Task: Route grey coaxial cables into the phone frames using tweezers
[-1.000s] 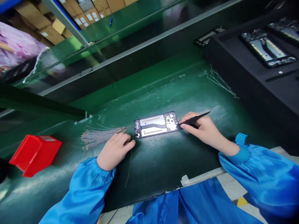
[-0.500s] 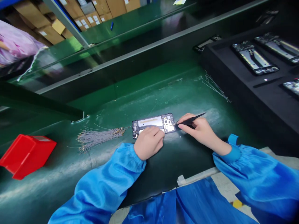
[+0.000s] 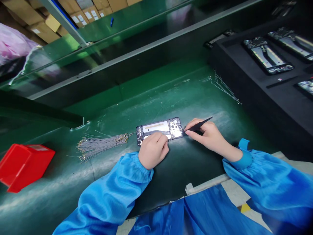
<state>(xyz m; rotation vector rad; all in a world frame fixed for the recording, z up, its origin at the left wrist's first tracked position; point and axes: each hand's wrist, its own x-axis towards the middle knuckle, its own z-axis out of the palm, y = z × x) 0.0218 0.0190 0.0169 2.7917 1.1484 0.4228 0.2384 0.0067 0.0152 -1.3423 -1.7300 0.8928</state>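
Observation:
An opened phone (image 3: 176, 128) lies on the green bench, its circuit board showing at the right end and a pale panel in the middle. My left hand (image 3: 153, 150) is curled over its near edge, gripping it and hiding part of that side. In my right hand (image 3: 207, 135) is a pair of black tweezers (image 3: 204, 122), pinched between thumb and fingers, with the tip by the phone's right end. A bundle of thin grey cables (image 3: 105, 143) with gold-coloured ends lies to the left, one cable reaching close to the phone's left end.
At the left is a red bin (image 3: 29, 166). Several loose wires (image 3: 226, 89) lie near a black foam tray (image 3: 259, 94) holding more opened phones (image 3: 268, 57). A metal rail (image 3: 137, 54) runs along the back; cardboard boxes (image 3: 41, 31) are stacked beyond.
The view has shifted slightly, so the bin and cable bundle appear a little further left. Both hands keep almost the same places at the phone, the tweezers still at its right end.

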